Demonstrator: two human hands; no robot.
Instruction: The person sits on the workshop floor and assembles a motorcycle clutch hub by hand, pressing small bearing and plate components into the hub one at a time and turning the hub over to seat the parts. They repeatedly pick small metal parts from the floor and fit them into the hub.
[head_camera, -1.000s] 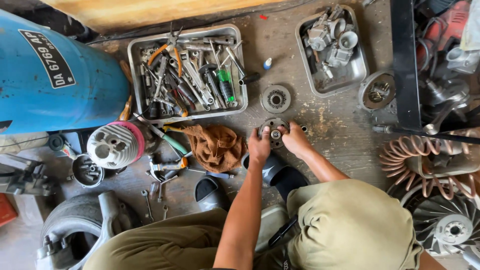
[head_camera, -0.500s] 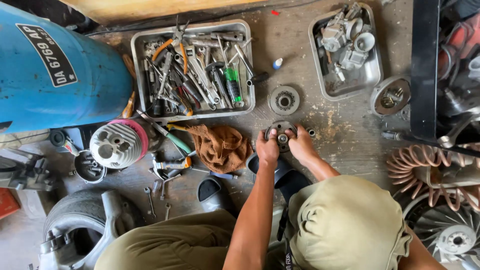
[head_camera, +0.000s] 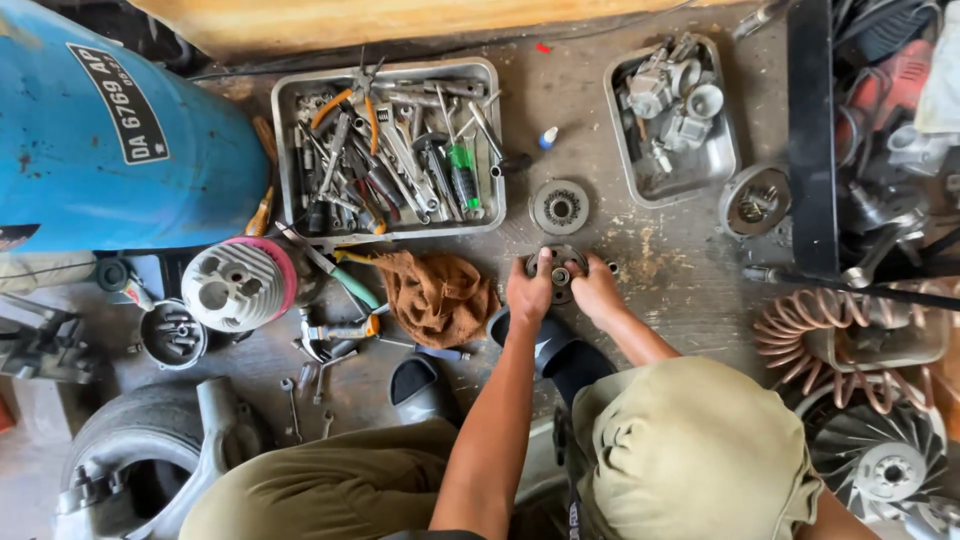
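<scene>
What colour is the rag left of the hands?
Rusty orange-brown rag, crumpled on the floor; the head view shows it clearly.

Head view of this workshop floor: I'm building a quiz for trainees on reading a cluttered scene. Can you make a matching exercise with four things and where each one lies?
Things:
1. round metal part
2. brown rag
3. tool tray
4. toothed disc

Places:
A. alone on the floor, just beyond the hands
B. beside the blue tank, full of wrenches and pliers
C. under the left hand and right hand
D. crumpled on the floor, to the left of the left hand

Pairs: 1-C, 2-D, 3-B, 4-A
</scene>
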